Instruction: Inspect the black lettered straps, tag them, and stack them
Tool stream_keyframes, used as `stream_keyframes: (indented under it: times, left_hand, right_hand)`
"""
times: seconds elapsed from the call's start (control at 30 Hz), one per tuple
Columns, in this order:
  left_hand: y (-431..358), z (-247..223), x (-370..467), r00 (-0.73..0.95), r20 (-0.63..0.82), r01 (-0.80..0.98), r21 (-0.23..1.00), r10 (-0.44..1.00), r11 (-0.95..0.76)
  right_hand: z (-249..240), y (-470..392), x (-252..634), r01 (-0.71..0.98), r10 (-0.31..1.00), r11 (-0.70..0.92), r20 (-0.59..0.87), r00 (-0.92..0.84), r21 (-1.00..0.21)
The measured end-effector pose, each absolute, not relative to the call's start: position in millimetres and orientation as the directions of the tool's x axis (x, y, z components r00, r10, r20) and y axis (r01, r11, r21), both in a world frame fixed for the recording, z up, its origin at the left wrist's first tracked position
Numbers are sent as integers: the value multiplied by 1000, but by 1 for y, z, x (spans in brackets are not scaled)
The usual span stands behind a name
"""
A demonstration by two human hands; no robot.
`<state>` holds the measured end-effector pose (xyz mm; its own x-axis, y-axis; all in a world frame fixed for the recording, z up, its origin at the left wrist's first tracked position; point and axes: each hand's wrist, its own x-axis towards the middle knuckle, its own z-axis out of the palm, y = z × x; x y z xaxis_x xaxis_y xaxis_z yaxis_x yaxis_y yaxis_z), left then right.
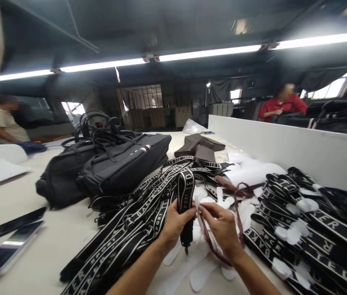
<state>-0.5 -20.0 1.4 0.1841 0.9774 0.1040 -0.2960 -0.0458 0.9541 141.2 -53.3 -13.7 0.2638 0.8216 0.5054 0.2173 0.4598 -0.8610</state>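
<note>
My left hand (176, 223) is closed around a folded black webbing strap (187, 192) with white lettering, which stands upright with a metal clip at its lower end. Close beside it, my right hand (221, 223) pinches a thin white strip (197, 201) against the strap's edge. The left thumb is near that strip; whether it also touches it I cannot tell. A dark red cord (212, 246) hangs by the right hand. Below the hands lie several loose white rounded strips (202, 274). To the left is a heap of lettered straps (148, 209).
Folded straps with white wraps (293, 233) lie at the right. Black bags (124, 164) stand at the left behind the strap heap, with two dark phone-like slabs (10, 250) nearer. A white partition (284, 137) borders the table. Two people are in the background.
</note>
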Motion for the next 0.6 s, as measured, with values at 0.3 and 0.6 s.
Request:
stream_keyframes:
  times: [0.3, 0.6]
  left_hand:
    - [-18, -1, -8, 50, 355, 113, 927, 933, -359]
    - [-28, 22, -3, 89, 77, -130, 989, 993, -65]
  right_hand:
    - [-15, -50, 141, 152, 882, 448, 464, 85, -881]
    - [5, -48, 157, -221, 889, 374, 281, 362, -901]
